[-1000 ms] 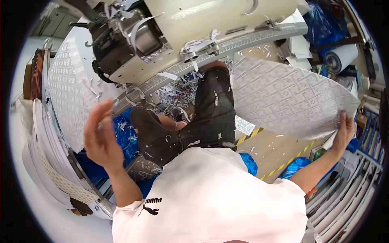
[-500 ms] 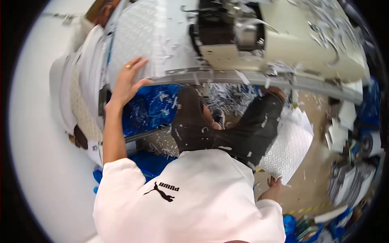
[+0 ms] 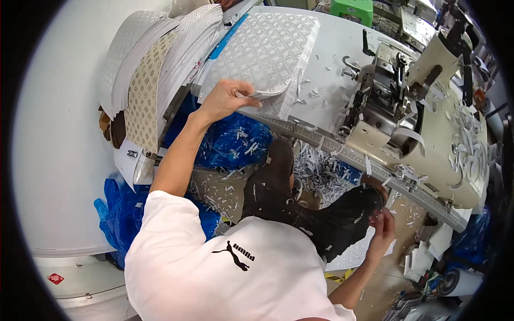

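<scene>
Since the earlier frame our left hand (image 3: pixel 225 99) has come down from its flat reach onto the near corner of the white embossed sheet (image 3: pixel 262 51), and now we pinch that lifted corner between thumb and fingers. Going left to right, we see a stack of patterned sheets (image 3: pixel 144 80) draped over the table's far left end, 1 of them tan, with blue plastic bags (image 3: pixel 230 142) hanging below it. Our embossed sheet lies flat on the grey table (image 3: pixel 332 59), just left of the cream sewing machine (image 3: pixel 428 107). White trimmings (image 3: pixel 321 171) litter the floor under the table edge, beside our dark trouser legs. Our right hand (image 3: pixel 381 227) hangs low by our right knee, fingers curled around a small clear scrap, well apart from the sheet.
</scene>
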